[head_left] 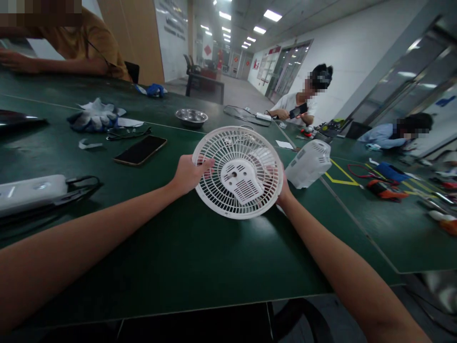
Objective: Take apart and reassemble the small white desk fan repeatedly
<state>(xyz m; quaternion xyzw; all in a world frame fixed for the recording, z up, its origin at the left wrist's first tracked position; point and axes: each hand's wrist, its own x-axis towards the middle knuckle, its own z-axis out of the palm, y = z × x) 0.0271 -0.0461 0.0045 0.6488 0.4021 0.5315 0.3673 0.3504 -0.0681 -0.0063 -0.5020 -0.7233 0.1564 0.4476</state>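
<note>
white block: (pixel 32 188) at the left of the table (pixel 214 267), probably set there to leave reach between it and the near edge's middle.
gloves: (pixel 94 116) bunched toward the far edge, apparently laid aside, as both hands are bare.
phone: (pixel 140 150) flat between gloves and left hand, seemingly kept off to one side.
left hand: (pixel 189 174) grasping the fan grille's left rim, thumb in front, likely to brace it.
metal bowl: (pixel 192 116) behind the grille, toward the far edge, perhaps for small parts.
fan grille: (pixel 240 177) midway along the near edge, set back from it, tilted so its hub faces the wearer, probably for viewing; whether it touches the table, i cannot tell.
right hand: (pixel 283 186) grasping the right rim, mostly behind it, likely balancing the left.
white housing: (pixel 310 164) upright just beside the right hand, perhaps for easy reach.
grille's look: white, round, with slim radiating bars; slotted hub plate, small central hole.
</note>
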